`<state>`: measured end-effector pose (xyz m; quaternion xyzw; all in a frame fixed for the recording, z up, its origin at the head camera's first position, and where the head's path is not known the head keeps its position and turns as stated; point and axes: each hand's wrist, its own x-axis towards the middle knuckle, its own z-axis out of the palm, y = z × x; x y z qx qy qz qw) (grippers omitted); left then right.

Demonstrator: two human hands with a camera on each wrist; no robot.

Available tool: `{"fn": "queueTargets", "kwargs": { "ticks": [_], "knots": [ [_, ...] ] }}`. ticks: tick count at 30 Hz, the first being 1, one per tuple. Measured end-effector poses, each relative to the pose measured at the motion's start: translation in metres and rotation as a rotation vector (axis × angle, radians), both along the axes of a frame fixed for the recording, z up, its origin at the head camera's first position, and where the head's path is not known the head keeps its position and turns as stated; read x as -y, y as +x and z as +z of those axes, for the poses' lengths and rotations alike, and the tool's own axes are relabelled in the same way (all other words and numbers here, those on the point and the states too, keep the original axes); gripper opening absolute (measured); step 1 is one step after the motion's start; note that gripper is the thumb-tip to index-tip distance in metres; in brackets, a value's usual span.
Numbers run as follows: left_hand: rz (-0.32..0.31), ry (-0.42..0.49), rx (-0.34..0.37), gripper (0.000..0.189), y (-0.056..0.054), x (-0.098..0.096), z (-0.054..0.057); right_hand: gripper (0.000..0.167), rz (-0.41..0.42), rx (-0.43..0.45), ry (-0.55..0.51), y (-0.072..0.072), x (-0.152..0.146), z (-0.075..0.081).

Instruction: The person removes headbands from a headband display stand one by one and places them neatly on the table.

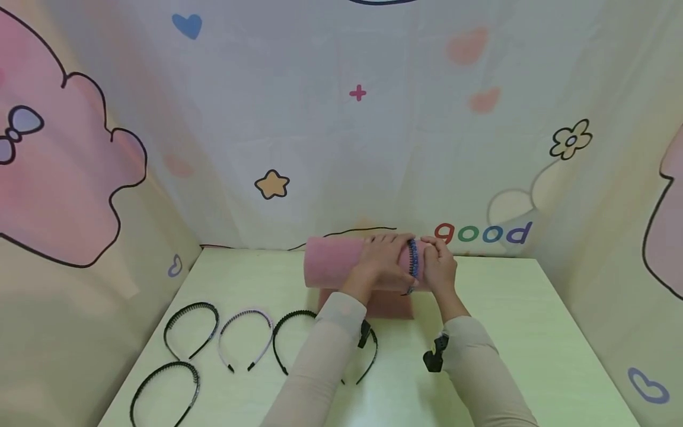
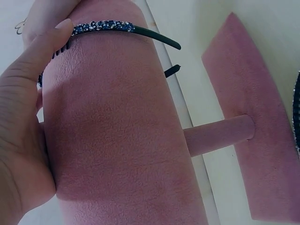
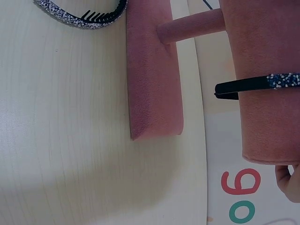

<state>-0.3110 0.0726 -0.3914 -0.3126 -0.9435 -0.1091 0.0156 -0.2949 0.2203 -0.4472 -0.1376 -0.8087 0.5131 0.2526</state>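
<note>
A pink velvety headband stand [image 1: 333, 261] has a thick horizontal roll on a short post and a flat base [image 1: 389, 304]. A dark headband [image 1: 413, 259] with blue and silver glitter sits over the roll near its right end, its two tips [image 2: 173, 45] sticking out below. My left hand [image 1: 381, 261] lies across the roll just left of the headband. In the left wrist view its straight thumb [image 2: 44, 49] touches the headband's edge. My right hand [image 1: 440, 267] grips the roll's right end with curled fingers; much of it is out of the right wrist view.
Several more headbands lie on the pale table [image 1: 496, 332]: black ones [image 1: 198, 305] [image 1: 197, 379] at the left, a lilac one [image 1: 251, 311] beside them, and dark ones [image 1: 293, 314] partly behind my left sleeve. A printed cloth [image 1: 320, 118] hangs at the back and sides.
</note>
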Motion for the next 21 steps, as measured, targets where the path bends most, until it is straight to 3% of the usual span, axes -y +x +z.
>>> {"fn": "queueTargets", "kwargs": {
  "ticks": [10, 17, 21],
  "knots": [
    [-0.009, 0.064, -0.002, 0.095, -0.001, 0.006, 0.000, 0.031, -0.015, -0.001, -0.005, -0.001, -0.001, 0.002],
    [0.020, 0.039, -0.012, 0.099, -0.002, 0.021, -0.007, 0.034, -0.009, 0.034, -0.013, 0.001, 0.000, 0.000],
    [0.046, 0.040, -0.037, 0.099, -0.001, 0.032, -0.008, 0.034, -0.016, 0.008, 0.001, 0.001, 0.000, 0.001]
  ]
}}
